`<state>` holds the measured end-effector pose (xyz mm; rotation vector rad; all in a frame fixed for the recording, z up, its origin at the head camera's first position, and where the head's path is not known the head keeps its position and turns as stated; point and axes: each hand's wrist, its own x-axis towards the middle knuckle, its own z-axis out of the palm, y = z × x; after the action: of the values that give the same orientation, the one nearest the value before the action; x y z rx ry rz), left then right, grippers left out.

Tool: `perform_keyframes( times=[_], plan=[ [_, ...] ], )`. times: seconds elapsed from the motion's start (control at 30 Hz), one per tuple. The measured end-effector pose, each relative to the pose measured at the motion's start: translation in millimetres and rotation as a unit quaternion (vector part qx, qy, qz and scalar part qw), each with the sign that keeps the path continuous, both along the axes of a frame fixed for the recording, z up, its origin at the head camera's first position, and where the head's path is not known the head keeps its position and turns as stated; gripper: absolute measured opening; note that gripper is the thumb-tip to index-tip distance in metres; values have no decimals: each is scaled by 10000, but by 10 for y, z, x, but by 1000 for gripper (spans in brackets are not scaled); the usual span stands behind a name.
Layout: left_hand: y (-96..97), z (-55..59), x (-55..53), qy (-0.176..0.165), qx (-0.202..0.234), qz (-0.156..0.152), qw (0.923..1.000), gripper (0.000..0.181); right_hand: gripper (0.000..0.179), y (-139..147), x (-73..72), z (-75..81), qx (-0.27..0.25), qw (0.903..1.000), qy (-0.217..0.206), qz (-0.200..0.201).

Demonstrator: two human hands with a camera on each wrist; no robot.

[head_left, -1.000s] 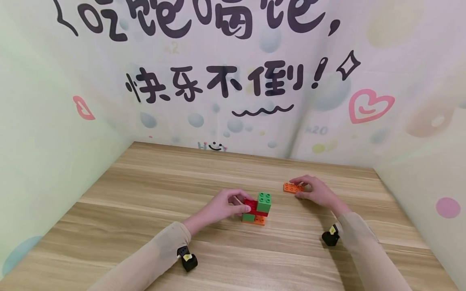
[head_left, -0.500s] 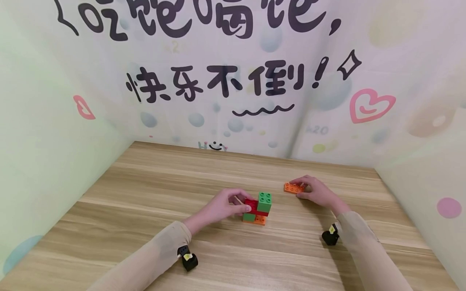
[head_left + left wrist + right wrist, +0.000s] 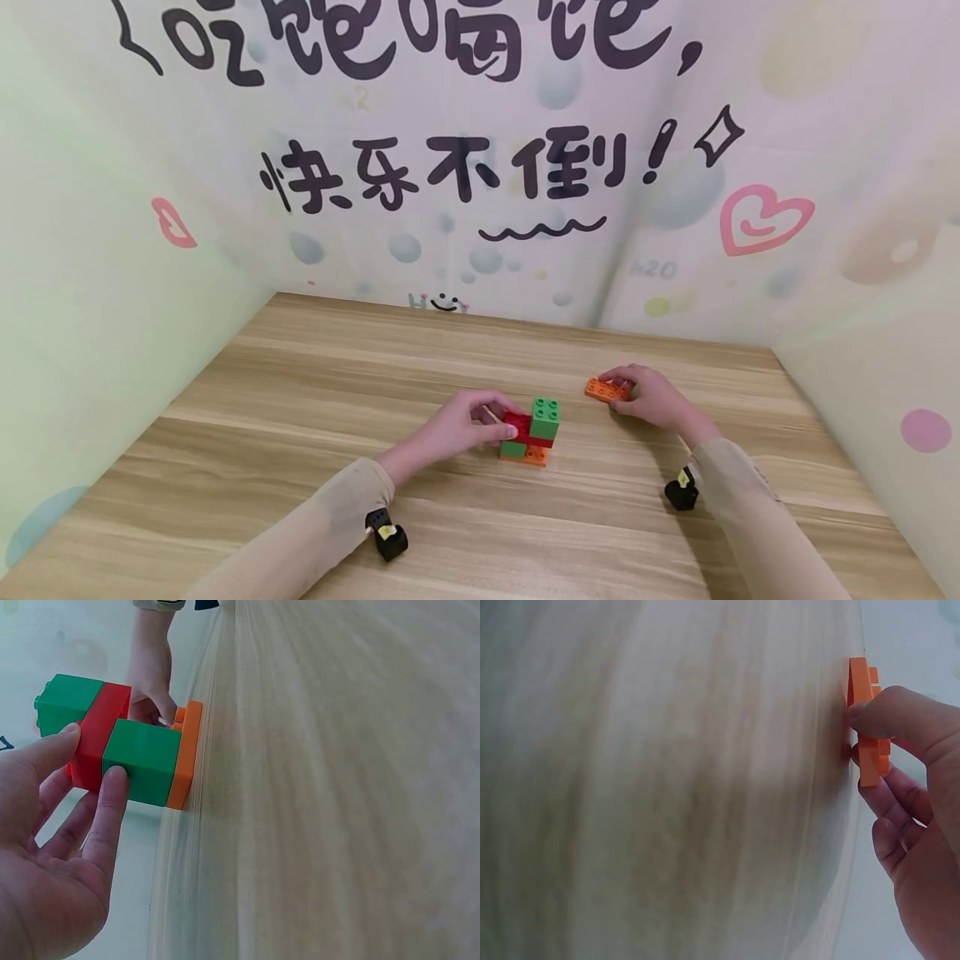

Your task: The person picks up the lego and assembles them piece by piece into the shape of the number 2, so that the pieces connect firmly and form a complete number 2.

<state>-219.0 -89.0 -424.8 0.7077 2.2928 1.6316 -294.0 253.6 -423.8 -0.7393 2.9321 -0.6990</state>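
My left hand (image 3: 453, 429) grips a small stack of toy building bricks, thumb and fingertips at its red brick (image 3: 516, 422). Below the red brick, a lower green brick (image 3: 142, 761) sits on a flat orange brick (image 3: 186, 757) that stands on the table. An upper green brick (image 3: 544, 417) tops the stack's right end. Farther right, my right hand (image 3: 651, 395) pinches a second flat orange brick (image 3: 606, 389) between thumb and fingers. In the right wrist view this studded orange brick (image 3: 867, 724) looks slightly tilted, its far end close to the tabletop.
The wooden table (image 3: 360, 350) meets a printed cloth backdrop (image 3: 450, 175) behind and pale side panels at left and right. Each wrist carries a black camera, one at the left sleeve (image 3: 389, 537) and one at the right sleeve (image 3: 681, 492).
The orange brick in my right hand has turned and tilted slightly, and that hand has shifted a little. My left hand and the stack stay where they were.
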Motion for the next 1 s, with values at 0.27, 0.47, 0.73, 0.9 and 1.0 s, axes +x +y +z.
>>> perform_keyframes(
  times=[0.27,0.47,0.73,0.9,1.0],
  plan=[
    [-4,-5,4,1,12,-12,10000,28,39,25,10,16,-34,9995,292,67],
    [-4,0,7,-31,-22,2,10000,28,40,33,24,30,-154,9982,576,104],
    [2,18,19,-46,25,9,10000,28,39,31,38,110,-282,9967,759,109],
    [2,19,16,-77,16,7,10000,28,36,26,46,140,-360,9957,846,101],
    [1,20,16,-80,-15,22,10000,29,35,12,52,153,-442,9945,940,100]
  ],
)
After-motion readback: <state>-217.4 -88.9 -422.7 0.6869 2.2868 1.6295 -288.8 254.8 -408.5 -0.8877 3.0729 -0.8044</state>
